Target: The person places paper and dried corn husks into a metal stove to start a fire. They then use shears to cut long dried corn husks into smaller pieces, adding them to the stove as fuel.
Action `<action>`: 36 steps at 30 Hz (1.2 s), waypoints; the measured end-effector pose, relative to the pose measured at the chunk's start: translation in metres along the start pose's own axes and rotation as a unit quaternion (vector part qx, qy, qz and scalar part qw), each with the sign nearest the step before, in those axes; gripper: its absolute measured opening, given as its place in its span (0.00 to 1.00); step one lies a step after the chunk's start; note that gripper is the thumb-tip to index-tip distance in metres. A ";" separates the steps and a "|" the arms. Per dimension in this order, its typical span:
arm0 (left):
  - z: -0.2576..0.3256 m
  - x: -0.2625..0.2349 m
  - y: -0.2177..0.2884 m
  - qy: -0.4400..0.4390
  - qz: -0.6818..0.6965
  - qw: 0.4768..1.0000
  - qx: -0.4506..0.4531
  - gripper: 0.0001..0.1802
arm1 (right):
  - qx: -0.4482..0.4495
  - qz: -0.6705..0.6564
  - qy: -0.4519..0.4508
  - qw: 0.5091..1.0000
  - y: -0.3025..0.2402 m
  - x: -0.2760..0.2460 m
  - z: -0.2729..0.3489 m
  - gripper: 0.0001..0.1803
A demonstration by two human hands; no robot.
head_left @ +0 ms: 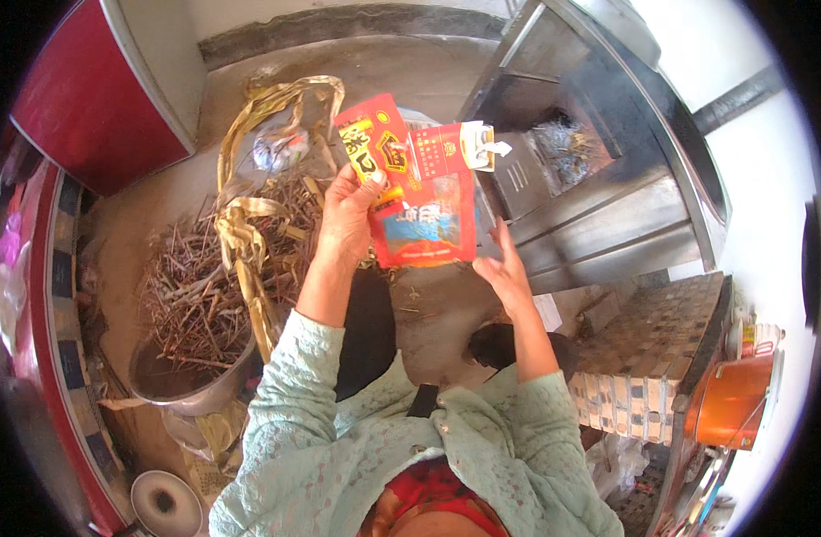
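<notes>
My left hand [348, 215] is closed on a bunch of flat packaging, thumb on top. In it are a red and yellow packet [374, 143] and a small red box [439, 152] with a torn white end. A red plastic pouch [425, 228] with a blue middle hangs below them, overlapped by the other pieces. Beside the pouch's lower right corner is my right hand [509, 277], fingers stretched out and thumb apart. Its thumb tip is at that corner; whether it touches, I cannot tell. Beyond it stands a metal stove [607, 206] with an opening showing grey ash [567, 152].
Left of me, dry twigs [204, 259] are heaped over a metal basin [191, 394], with dry corn leaves [240, 224] across them. A tiled brick ledge [643, 340] is on the right, beside an orange pot [732, 403]. A red cabinet [106, 98] stands far left.
</notes>
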State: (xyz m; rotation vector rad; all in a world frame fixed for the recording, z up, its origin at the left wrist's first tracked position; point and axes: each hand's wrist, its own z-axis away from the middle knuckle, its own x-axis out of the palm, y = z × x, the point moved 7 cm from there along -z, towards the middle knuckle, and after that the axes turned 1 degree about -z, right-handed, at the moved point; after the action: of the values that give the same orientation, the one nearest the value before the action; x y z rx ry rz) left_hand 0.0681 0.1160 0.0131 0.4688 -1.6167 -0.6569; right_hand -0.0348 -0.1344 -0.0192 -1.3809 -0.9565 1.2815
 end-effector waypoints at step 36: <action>0.028 0.042 -0.080 -0.042 -0.506 0.862 -0.005 0.25 | 0.037 -0.349 0.220 0.910 0.060 -0.045 -0.074 0.17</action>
State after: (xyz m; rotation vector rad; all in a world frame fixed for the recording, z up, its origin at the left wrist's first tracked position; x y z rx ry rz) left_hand 0.0285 0.0335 -0.0095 1.3291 -1.3581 -1.4724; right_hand 0.0286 -0.2006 -0.0712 -1.0493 -0.9428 0.4338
